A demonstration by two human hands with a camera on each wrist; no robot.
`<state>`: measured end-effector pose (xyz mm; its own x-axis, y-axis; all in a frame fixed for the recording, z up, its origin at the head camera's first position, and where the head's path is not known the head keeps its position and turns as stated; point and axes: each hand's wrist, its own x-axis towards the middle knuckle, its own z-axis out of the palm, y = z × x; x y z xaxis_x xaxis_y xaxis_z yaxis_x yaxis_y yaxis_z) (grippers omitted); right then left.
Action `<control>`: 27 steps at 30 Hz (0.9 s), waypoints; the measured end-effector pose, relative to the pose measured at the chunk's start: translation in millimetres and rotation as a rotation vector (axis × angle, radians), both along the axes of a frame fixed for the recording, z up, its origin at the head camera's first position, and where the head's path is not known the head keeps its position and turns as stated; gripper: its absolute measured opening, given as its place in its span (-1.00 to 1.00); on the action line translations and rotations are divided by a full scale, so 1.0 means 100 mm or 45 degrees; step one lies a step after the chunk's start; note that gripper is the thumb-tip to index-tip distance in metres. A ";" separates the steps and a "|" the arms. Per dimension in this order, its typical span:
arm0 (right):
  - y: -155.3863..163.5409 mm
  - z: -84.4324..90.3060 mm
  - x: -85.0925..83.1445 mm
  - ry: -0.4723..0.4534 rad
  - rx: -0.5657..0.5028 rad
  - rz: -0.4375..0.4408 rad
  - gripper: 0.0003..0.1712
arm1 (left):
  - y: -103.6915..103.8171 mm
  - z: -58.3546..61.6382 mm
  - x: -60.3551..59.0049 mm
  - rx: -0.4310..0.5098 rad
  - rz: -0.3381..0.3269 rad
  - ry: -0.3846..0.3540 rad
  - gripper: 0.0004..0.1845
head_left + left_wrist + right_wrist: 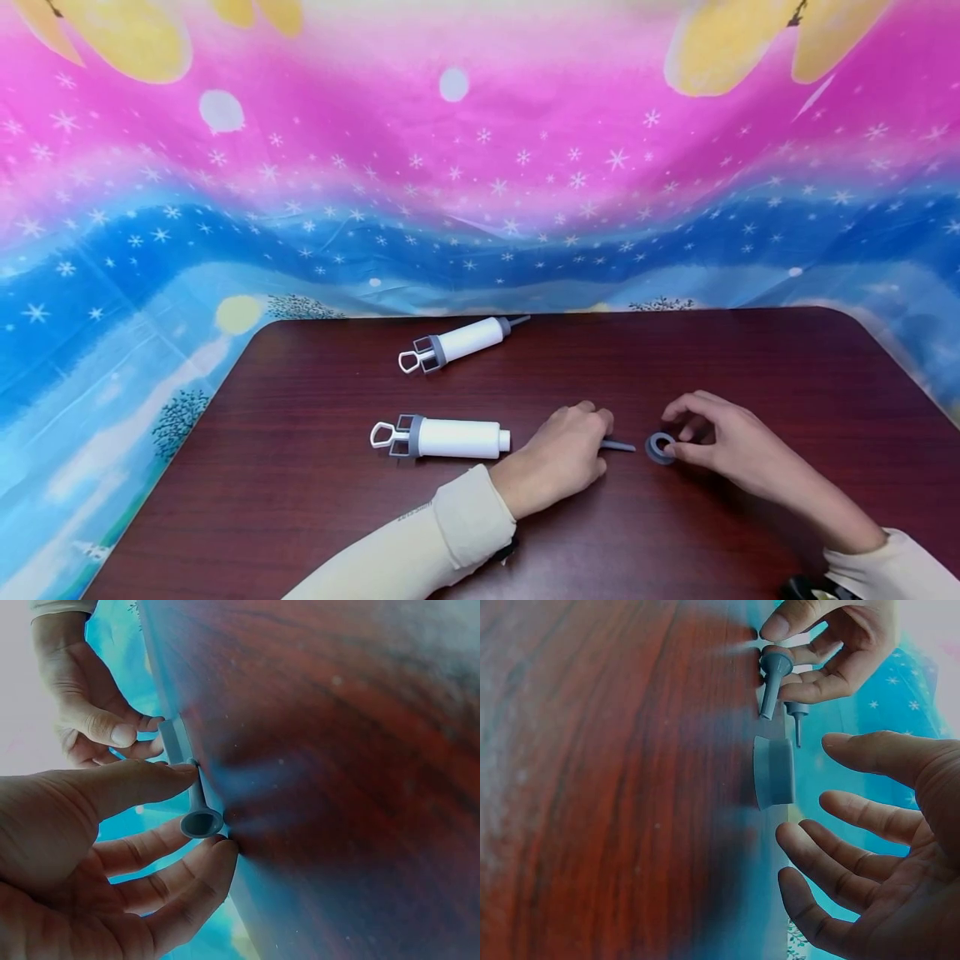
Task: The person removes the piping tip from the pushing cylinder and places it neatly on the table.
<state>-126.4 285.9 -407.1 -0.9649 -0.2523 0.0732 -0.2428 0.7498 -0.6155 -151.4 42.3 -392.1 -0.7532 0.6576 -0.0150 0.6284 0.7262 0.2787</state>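
- The nozzle [618, 445], a slim grey plastic cone with a flared round base, lies on the counter [300, 533] at lower centre of the head view, its tip pointing right toward the ring [660, 447].
- In the left wrist view the nozzle [199, 814] shows its hollow round mouth, with the thumb above and a fingertip below pinching it against the counter surface.
- The left hand [558, 454] thus grips the nozzle at its wide end; the fingers are curled over it.
- The ring, a short grey collar, stands on edge just right of the nozzle tip, near it but apart as far as the right wrist view shows [772, 772].
- The right hand [723, 442] is at the ring in the head view, with a fingertip at its edge; in the right wrist view its fingers [855, 817] are spread and relaxed beside the ring, not closed round it.
- Judging by this, the step in hand is picking up the two loose grey parts; the next move would call for a firm pinch on the ring and lining its hole up with the nozzle tip.
- A white syringe [438, 437] without a tip lies left of the left hand.
- A second syringe [457, 342], tip fitted, lies farther up the counter.
- A bright pink-and-blue starry cloth [480, 167] hangs behind.
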 end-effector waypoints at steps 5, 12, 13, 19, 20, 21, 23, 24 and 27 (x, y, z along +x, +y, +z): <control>-0.01 0.01 -0.01 0.016 0.000 -0.001 -0.65 | -0.02 0.02 0.01 -0.003 0.010 -0.016 -0.75; -0.04 0.06 -0.05 -0.002 0.047 -0.004 -0.65 | -0.09 0.12 0.03 -0.032 0.081 -0.105 -0.72; -0.06 0.07 -0.06 -0.003 0.056 -0.002 -0.65 | -0.11 0.15 0.04 -0.032 0.090 -0.116 -0.70; -0.15 0.14 -0.13 0.052 0.072 0.042 -0.63 | -0.30 0.27 0.07 -0.029 0.138 -0.094 -0.60; -0.17 0.16 -0.14 0.067 0.071 0.053 -0.63 | -0.33 0.29 0.07 -0.033 0.151 -0.083 -0.58; -0.19 0.18 -0.15 0.078 0.077 0.055 -0.63 | -0.37 0.31 0.07 -0.038 0.165 -0.069 -0.56; -0.24 0.22 -0.18 0.098 0.081 0.066 -0.63 | -0.46 0.36 0.07 -0.050 0.194 -0.056 -0.52; -0.26 0.24 -0.20 0.104 0.082 0.073 -0.63 | -0.50 0.38 0.06 -0.058 0.211 -0.049 -0.51; -0.34 0.31 -0.25 0.123 0.079 0.090 -0.63 | -0.65 0.44 0.02 -0.077 0.255 -0.042 -0.47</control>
<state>-151.5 251.8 -376.0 -0.9338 -0.3261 0.1472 -0.3521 0.7645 -0.5400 -149.0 -22.7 -348.3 -0.8672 0.4920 -0.0769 0.4612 0.8517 0.2489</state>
